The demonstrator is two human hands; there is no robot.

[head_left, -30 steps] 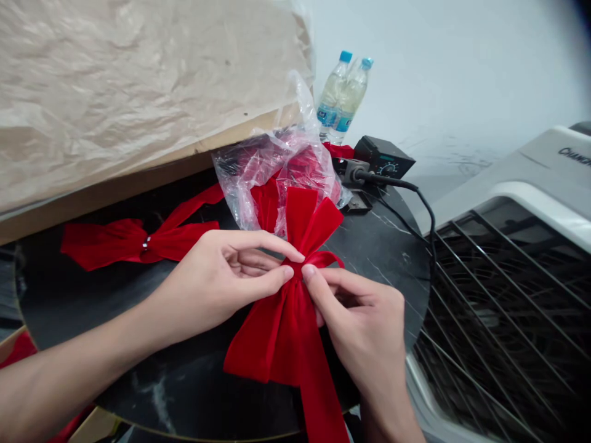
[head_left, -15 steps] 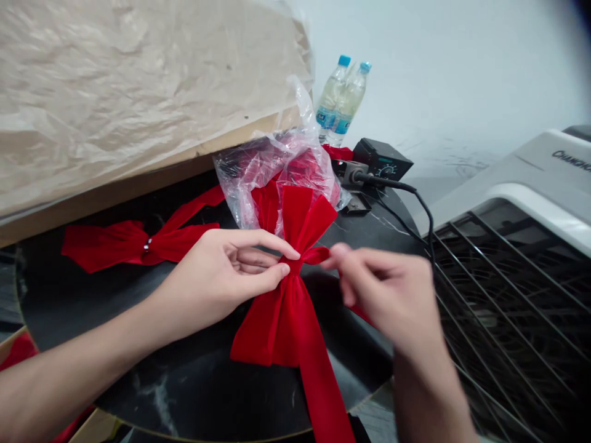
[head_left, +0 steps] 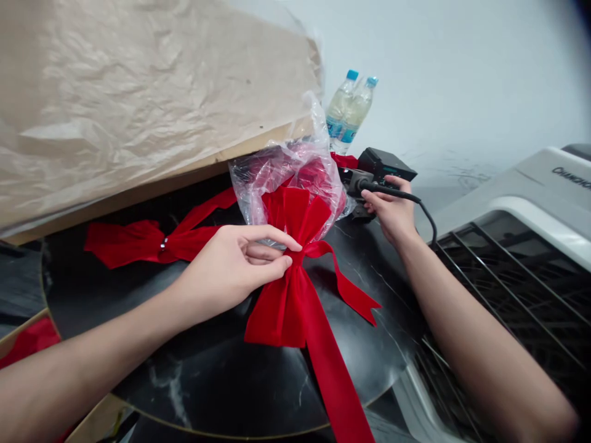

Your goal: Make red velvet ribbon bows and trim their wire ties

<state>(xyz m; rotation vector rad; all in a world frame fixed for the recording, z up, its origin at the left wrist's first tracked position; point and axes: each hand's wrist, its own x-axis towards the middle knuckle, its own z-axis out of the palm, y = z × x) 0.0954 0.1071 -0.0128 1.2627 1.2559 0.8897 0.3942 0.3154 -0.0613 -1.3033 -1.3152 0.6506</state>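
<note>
A red velvet bow [head_left: 281, 314] lies over the round black table [head_left: 221, 394], its long tail hanging past the front edge and a shorter notched tail curling right. My left hand [head_left: 249, 264] pinches the bow's gathered middle between thumb and index finger. Farther back on the right, my right hand [head_left: 392, 209] is at a black plug-like piece with a thick cable [head_left: 392, 191], beside a black box with a dial [head_left: 385, 165]. Its thumb and fingers close around the cable end. Another red bow [head_left: 124, 243] with a shiny clasp lies at the left.
A clear plastic bag [head_left: 249, 184] with red pieces sits behind the bow. Plastic-covered board [head_left: 161, 80] leans over the back left. Two bottles [head_left: 353, 117] stand near the wall. A large grilled appliance [head_left: 545, 227] is on the right. Red fabric [head_left: 32, 341] lies at lower left.
My right hand has let go of the bow's short tail and moved back to the cable by the black box. That tail now hangs loose. My left hand keeps its pinch.
</note>
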